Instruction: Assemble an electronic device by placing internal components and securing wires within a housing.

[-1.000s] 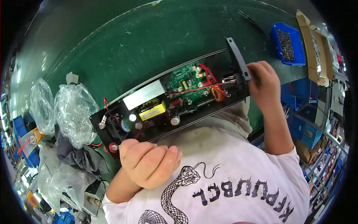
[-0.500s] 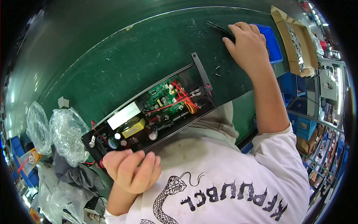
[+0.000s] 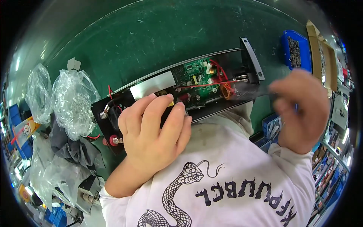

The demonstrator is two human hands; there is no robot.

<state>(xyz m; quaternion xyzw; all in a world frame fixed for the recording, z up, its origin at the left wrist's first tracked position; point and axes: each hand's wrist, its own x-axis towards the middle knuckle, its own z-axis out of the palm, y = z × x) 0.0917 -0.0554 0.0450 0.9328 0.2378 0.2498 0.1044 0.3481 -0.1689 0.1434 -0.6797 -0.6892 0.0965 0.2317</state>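
An open black electronics case (image 3: 211, 111), with a green circuit board (image 3: 198, 77) and red wires inside, lies slanted in front of me. My left hand (image 3: 155, 132) grips its near side, fingers bent over the left half and covering some components. At the right end of the case, my right hand (image 3: 302, 109) is smeared by motion. A thin dark streak, apparently the tweezers (image 3: 257, 94), runs from its fingers over the case's near right corner. A silvery plate (image 3: 153, 85) and metal terminals (image 3: 106, 112) show at the left part.
A blue bin (image 3: 294, 51) of small screws stands far right, beside a cardboard box (image 3: 323, 56). Clear plastic bags (image 3: 75, 102) and a dark grey cloth (image 3: 73, 145) lie at left. The green worktop (image 3: 181, 34) extends behind the case.
My right hand has come back from beside the blue bin to the right end of the case, bringing the tweezers. My left hand has moved onto the case, which sits farther right in view.
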